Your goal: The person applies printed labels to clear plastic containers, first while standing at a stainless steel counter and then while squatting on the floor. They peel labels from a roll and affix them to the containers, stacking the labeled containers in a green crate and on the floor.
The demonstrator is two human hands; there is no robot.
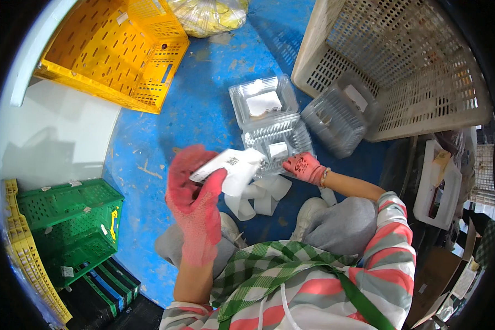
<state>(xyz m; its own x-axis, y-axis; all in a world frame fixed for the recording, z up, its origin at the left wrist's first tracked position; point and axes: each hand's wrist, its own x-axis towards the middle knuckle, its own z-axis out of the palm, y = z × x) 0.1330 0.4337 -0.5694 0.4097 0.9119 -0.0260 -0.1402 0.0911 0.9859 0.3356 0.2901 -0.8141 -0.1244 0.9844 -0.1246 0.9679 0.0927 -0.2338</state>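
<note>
My left hand [200, 185], in a red-coated work glove, grips a strip or stack of white printed labels [227, 165]. In a matching glove, my right hand [305, 167] touches the near edge of an open clear plastic clamshell container [278, 134], which has a white label inside. Behind it another clear container [264, 101] bears a white paper with a torn edge. Curled white backing paper [264, 196] lies on the blue floor between my shoes. Whether the right fingers pinch the container or a label on it cannot be told.
More clear containers [336, 119] lean at the mouth of a whitish plastic crate [416, 74] at right. A yellow crate [107, 49] stands at upper left, green crates [70, 222] at lower left. A clear bag of yellowish contents [210, 14] lies at the top.
</note>
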